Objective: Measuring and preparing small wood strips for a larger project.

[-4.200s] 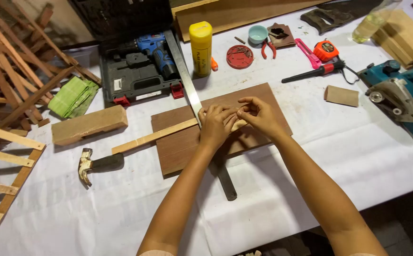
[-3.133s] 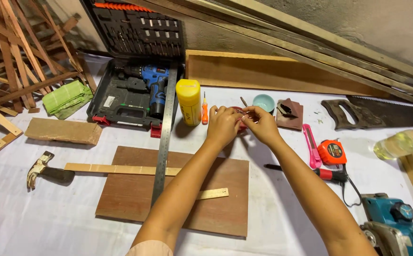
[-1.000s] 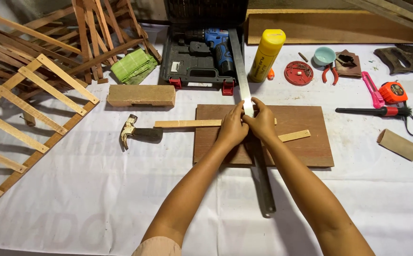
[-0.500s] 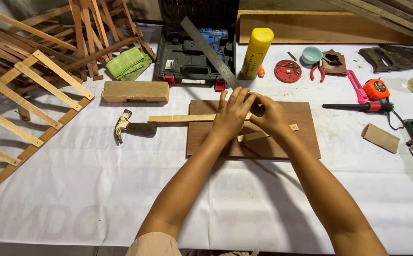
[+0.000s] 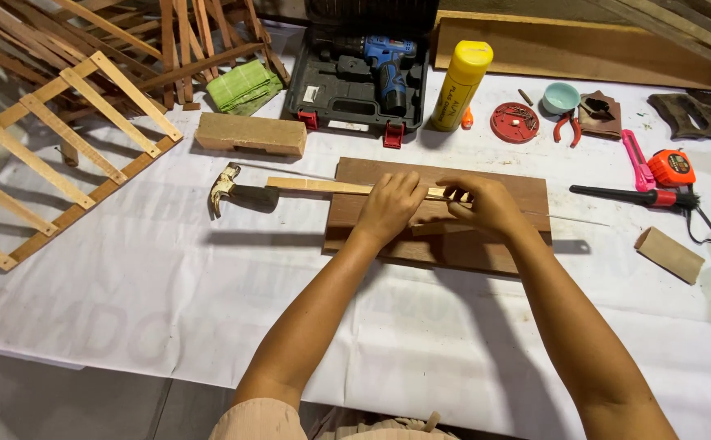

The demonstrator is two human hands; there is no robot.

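A brown wooden board (image 5: 388,244) lies flat on the white table cover. A thin light wood strip (image 5: 323,187) rests across its far edge, and a shorter strip (image 5: 429,229) shows between my hands. My left hand (image 5: 392,204) and my right hand (image 5: 486,205) are side by side over the board, fingers pinched on a long metal ruler (image 5: 571,219). The ruler runs left to right and is seen edge-on, as a thin line sticking out past both hands. Its shadow falls on the cover just in front of the board.
A claw hammer (image 5: 237,194) lies left of the board, with a wood block (image 5: 249,134) behind it. Beyond are a drill case (image 5: 359,77), yellow bottle (image 5: 460,85) and red lid of nails (image 5: 514,122). Right: pliers (image 5: 567,126), tape measure (image 5: 670,167), small block (image 5: 669,254). A slatted frame (image 5: 54,163) sits left.
The ruler has swung from lying lengthwise toward me, through a diagonal, to lying crosswise over the board. Both hands stayed on it. The view shifted slightly.
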